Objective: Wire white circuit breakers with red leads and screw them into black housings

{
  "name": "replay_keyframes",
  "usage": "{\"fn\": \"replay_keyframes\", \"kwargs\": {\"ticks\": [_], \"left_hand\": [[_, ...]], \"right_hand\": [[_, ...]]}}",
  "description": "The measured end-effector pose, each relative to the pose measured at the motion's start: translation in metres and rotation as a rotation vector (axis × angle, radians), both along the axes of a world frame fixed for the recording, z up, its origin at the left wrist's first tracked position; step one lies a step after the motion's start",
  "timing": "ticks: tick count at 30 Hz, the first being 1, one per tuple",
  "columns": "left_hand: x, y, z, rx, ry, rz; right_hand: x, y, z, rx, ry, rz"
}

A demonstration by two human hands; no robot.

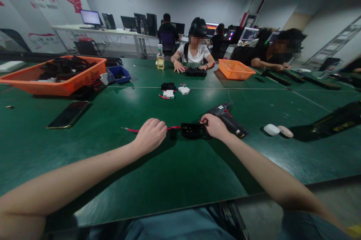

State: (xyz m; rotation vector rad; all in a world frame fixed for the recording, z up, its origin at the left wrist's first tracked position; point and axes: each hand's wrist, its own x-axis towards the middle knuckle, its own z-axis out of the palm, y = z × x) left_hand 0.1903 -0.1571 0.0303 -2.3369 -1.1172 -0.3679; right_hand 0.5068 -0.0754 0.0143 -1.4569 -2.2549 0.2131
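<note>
My left hand point(151, 134) is closed around a red wire point(173, 128), whose bare end sticks out to the left of the fist. The wire runs right into a small black plastic housing point(193, 130) lying on the green table. At the housing's right end, my right hand point(214, 125) is closed, thumb and fingers pinched together; a tiny thing seems to show at the fingertips, too small to name. Just behind the right hand lies a black cordless screwdriver point(225, 114), partly hidden by it.
A phone point(69, 115) and a full orange basket point(56, 87) are on the left, beside a blue bin point(120, 74). Black and white parts point(168, 93) lie ahead. Farther back are a bottle point(160, 58), an orange tray point(235, 70) and a person point(194, 50). White earbud case point(271, 129) at right.
</note>
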Motion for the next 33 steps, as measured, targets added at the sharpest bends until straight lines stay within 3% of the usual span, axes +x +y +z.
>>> {"fn": "replay_keyframes", "kwargs": {"ticks": [9,16,24,33], "left_hand": [[-0.001,0.000,0.000,-0.016,-0.023,-0.009],[-0.003,0.000,-0.001,0.002,-0.033,-0.002],[-0.006,-0.002,-0.003,-0.022,-0.102,0.029],[-0.008,-0.003,-0.003,-0.013,-0.061,0.049]], "right_hand": [[0.001,0.003,0.002,0.012,0.017,0.034],[-0.003,0.005,0.047,0.014,0.007,0.131],[-0.061,-0.012,0.100,0.008,-0.438,0.518],[-0.106,-0.017,0.109,0.058,-0.820,0.554]]}}
